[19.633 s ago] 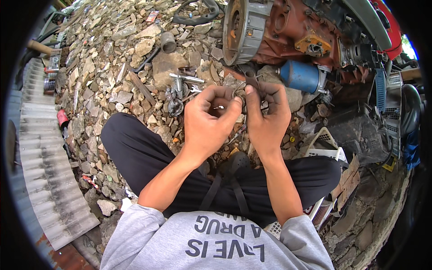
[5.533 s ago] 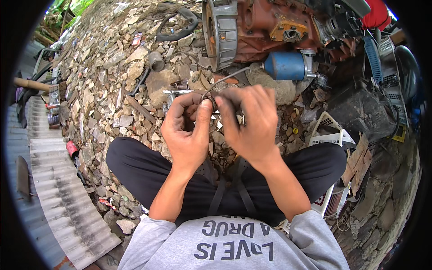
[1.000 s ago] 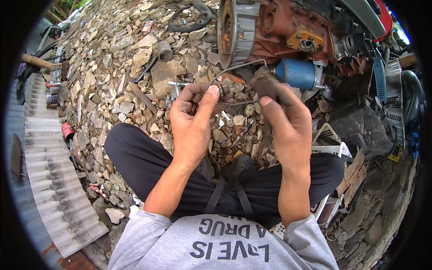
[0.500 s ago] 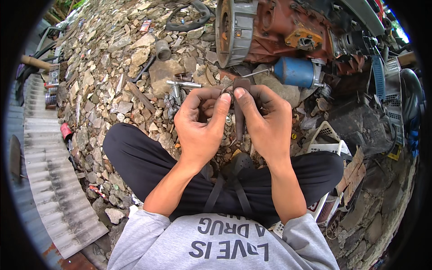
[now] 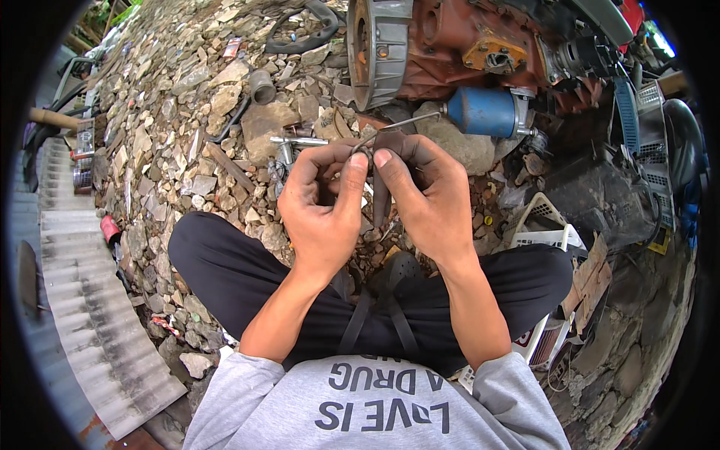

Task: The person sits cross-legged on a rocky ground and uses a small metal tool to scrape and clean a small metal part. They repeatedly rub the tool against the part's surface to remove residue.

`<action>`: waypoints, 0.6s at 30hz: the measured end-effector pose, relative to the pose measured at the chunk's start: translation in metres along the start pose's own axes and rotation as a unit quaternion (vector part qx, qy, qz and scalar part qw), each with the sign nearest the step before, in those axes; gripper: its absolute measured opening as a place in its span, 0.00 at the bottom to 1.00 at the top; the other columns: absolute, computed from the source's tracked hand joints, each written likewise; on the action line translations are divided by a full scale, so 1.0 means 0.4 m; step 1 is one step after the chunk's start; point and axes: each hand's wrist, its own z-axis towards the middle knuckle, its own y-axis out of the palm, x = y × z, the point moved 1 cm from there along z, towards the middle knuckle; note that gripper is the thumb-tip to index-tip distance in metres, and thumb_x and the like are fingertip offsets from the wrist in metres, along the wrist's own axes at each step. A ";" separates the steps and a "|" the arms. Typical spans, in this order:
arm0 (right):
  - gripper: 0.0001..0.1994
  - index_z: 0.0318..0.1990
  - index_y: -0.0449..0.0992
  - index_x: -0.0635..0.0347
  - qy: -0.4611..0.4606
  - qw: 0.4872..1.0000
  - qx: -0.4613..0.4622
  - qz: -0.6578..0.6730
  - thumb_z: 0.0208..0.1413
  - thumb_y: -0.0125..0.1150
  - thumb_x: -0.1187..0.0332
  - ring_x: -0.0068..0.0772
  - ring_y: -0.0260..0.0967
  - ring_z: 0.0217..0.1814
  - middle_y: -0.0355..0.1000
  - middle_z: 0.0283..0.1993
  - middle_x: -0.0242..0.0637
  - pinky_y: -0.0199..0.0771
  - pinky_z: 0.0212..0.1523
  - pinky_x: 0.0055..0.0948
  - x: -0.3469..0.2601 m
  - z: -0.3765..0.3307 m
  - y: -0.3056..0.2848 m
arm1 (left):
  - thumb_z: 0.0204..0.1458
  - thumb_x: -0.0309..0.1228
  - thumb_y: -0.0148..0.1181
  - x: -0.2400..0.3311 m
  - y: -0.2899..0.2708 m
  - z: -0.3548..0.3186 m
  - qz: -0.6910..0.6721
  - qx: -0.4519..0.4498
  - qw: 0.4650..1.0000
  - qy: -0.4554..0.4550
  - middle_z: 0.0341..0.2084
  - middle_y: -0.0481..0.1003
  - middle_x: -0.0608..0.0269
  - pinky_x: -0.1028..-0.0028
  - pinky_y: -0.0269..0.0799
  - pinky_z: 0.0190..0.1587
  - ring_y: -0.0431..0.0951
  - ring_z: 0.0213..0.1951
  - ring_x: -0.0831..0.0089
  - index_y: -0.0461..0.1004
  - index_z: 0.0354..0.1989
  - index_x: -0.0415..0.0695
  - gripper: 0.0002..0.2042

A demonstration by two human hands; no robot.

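Note:
My left hand [image 5: 319, 199] is closed, its thumb and fingers pinching a small dark ring-shaped part [image 5: 363, 152]. Right beside it, my right hand [image 5: 426, 196] is closed on a dark brown folded strip [image 5: 382, 204], which may be sandpaper or cloth; its lower end hangs between the hands. Both thumb tips nearly meet, hiding most of the small part. Just beyond the left fingers, a silver T-shaped metal tool [image 5: 298, 141] lies on the stones. Past the right fingers rests a blue cylindrical canister [image 5: 486, 112] with a thin metal rod [image 5: 409, 120] reaching toward my hands.
A large rust-red engine or gearbox housing [image 5: 469, 52] with a round grey flange [image 5: 381, 52] fills the far right. Loose rubble [image 5: 176, 127] covers the ground ahead. A white plastic basket [image 5: 544, 225] and a black box [image 5: 600, 191] stand right; corrugated sheeting [image 5: 90, 300] lies left.
Both hands have shifted slightly left in the picture, still close together. The brown strip now hangs shorter between them, and the whole scene has moved a little with the head.

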 end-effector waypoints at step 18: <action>0.06 0.37 0.73 0.69 -0.098 0.988 -0.017 -0.120 0.59 0.57 0.73 0.46 0.74 0.33 0.73 0.34 0.50 0.71 0.33 0.37 0.009 0.011 0.000 | 0.57 0.25 0.61 -0.015 -0.004 0.007 0.004 0.010 1.000 0.002 0.30 0.77 0.64 0.85 0.67 0.29 0.73 0.30 0.85 0.73 0.39 0.34 0.07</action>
